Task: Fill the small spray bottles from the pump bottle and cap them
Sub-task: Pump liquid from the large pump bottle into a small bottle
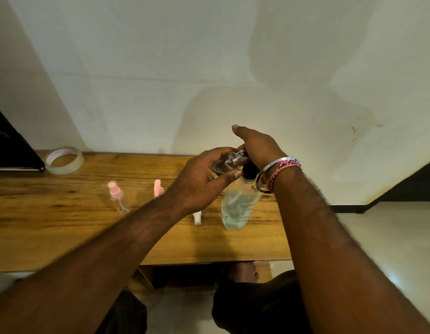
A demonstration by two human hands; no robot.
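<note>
Near the bench's right edge, my left hand (199,179) pinches the open small bottle (229,161) tilted at the pump bottle (240,203) spout; my right hand (255,145) should press slowly, mouth kept snug.

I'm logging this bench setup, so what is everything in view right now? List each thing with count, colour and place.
Pump bottle: one, clear with black top, on table, centre right.
Small spray bottle: one, clear, uncapped, tilted in left hand.
Capped spray bottle: one, clear, pink cap, table left.
Pink cap: one, behind left wrist.
White piece: one, beside pump bottle.
Tape roll: one, clear, far left.
Table: one, wooden.
Left hand: holds small bottle.
Right hand: on pump top.
</note>
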